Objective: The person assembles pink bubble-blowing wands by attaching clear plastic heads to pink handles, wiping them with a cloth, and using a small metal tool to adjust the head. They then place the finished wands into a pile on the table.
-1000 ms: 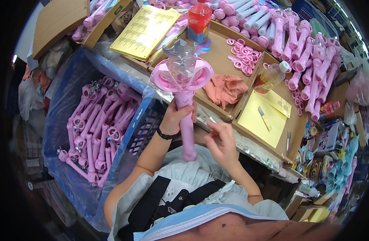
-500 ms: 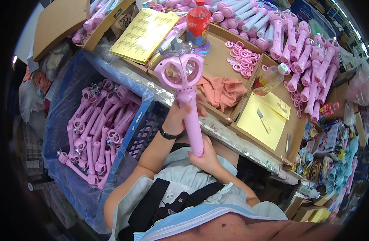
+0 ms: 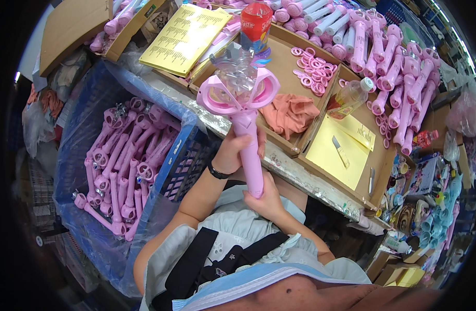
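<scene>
Clearly, the wand [image 3: 249, 147] lies mid-frame, long axis running up and slightly left to its head [image 3: 241, 107]: your left grip [image 3: 230, 154] is closed around it, nearer that head; your right grip [image 3: 269, 200] wraps the lower end [image 3: 255, 191].

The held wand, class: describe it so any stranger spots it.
Find the blue crate at left. Right of it, the left hand grips a pink wand by its upper shaft, the right hand its lower end. Unlike the wands heaped in the crate, this one is held.
</scene>
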Motion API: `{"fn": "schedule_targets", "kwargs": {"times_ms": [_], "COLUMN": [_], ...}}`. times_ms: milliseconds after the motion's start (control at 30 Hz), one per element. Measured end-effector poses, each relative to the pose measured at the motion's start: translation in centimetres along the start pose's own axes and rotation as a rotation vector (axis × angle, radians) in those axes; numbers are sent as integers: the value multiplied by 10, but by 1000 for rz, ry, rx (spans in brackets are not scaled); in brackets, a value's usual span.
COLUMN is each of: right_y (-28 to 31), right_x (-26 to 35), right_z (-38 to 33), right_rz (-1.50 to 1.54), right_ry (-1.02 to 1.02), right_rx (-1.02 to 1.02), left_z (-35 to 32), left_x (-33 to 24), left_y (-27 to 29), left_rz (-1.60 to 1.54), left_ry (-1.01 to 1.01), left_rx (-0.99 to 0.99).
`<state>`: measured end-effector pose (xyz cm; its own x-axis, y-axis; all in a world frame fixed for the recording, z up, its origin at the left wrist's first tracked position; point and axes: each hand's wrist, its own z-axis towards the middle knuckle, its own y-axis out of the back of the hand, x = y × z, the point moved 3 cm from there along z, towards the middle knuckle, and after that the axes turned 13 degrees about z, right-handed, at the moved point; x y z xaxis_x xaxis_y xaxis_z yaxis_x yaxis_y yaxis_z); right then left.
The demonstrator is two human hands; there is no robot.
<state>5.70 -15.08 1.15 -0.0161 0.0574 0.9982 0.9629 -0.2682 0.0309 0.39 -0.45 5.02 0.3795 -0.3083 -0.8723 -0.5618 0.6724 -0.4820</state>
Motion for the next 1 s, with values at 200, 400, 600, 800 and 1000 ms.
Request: {"fn": "schedule_targets", "kwargs": {"times_ms": [200,400,600,800,1000], "right_y": [11,39,124,259,254], "right_x": [-3,22,56,21,7], "right_z": [-4,15,17,-21,-8], "right_rz": [-24,34,-501,-1188,-1169], "right_ry": [130,152,447,-275,112], "right_rx": [163,-146,-616,-876,-646], "left_z": [18,14,13,15,26], "left_x": [-23,-7,-3,-17,-19], "left_y": [22,30,42,57,49], "left_rz": [-50,94,65,211,230], "left_ry": [-202,-100,-128,-33,71], "left_rx": [-204,-142,-260,-174,-24]}}
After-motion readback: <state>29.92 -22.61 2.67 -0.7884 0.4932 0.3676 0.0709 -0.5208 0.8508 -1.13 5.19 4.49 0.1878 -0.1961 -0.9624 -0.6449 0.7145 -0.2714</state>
